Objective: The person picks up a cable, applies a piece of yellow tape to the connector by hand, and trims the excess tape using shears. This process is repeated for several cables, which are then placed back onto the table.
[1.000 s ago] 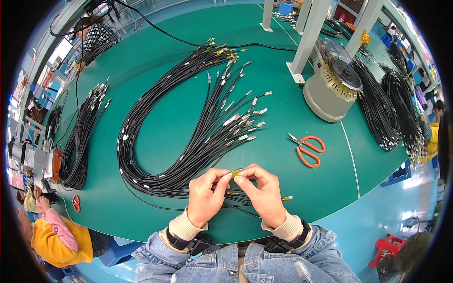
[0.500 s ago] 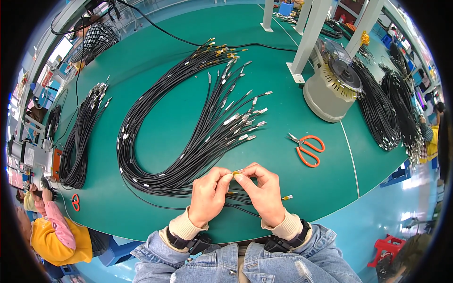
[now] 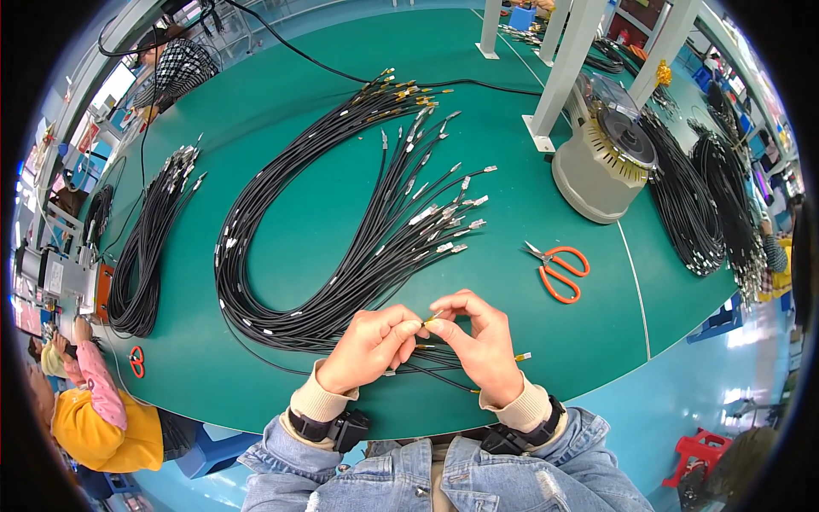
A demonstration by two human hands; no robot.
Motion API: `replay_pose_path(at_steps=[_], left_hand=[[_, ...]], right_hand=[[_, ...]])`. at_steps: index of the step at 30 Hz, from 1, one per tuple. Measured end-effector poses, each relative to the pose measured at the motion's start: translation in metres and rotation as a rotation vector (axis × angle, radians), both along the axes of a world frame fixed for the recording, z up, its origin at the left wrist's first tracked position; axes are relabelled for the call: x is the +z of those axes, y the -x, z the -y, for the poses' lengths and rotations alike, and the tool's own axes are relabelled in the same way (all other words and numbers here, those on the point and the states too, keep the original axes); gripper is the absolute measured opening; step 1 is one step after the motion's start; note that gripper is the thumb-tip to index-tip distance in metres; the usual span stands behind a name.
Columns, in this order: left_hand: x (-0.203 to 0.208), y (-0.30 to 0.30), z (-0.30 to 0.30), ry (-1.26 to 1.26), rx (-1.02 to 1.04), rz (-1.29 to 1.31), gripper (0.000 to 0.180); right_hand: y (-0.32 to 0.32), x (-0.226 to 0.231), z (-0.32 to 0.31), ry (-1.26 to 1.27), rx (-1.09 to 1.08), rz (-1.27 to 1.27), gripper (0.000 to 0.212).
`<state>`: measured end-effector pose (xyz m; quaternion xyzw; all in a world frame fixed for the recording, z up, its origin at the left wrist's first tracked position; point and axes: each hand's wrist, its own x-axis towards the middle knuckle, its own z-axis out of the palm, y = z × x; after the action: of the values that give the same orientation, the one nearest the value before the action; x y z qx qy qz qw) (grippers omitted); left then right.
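Both hands meet over the near edge of the green table. My left hand (image 3: 367, 346) pinches a small yellow-tipped cable end (image 3: 428, 322) between thumb and fingertips. Opposite it, my right hand (image 3: 485, 346) has its thumb and bent index finger closed on the same piece, which is largely covered by the fingers. Under the hands lie a few black cables with yellow ends, one yellow connector (image 3: 523, 357) showing just right of my right hand. A big curved bundle of black cables (image 3: 243, 256) with metal-tipped ends spreads beyond my left hand.
Orange-handled scissors (image 3: 563, 275) lie to the right. Behind them stand a grey round machine (image 3: 601, 171) and white metal posts (image 3: 563, 77). Another cable bundle (image 3: 136, 282) and small red-handled scissors (image 3: 136, 362) lie at left. A person in yellow (image 3: 107, 431) sits at the lower left.
My left wrist has swung slightly left, so the hand lies flatter. My right index finger has lifted and bent more over the cable end. Both hands still meet at it.
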<state>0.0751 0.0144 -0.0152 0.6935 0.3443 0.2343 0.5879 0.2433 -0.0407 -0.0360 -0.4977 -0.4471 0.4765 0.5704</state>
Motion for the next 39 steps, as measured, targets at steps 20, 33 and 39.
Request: replay_pose_path(at_steps=[20, 33, 39], left_hand=[[-0.006, -0.003, 0.006, 0.194, -0.033, 0.063, 0.014], [-0.018, -0.017, 0.019, -0.63, 0.213, -0.072, 0.008], [-0.014, -0.036, 0.02, -0.295, 0.213, 0.048, 0.004]], right_hand=[[-0.015, 0.005, 0.009, -0.035, 0.146, -0.118, 0.015], [-0.013, -0.002, 0.005, -0.078, 0.133, -0.058, 0.013], [-0.027, -0.001, 0.006, -0.079, 0.103, -0.049, 0.012]])
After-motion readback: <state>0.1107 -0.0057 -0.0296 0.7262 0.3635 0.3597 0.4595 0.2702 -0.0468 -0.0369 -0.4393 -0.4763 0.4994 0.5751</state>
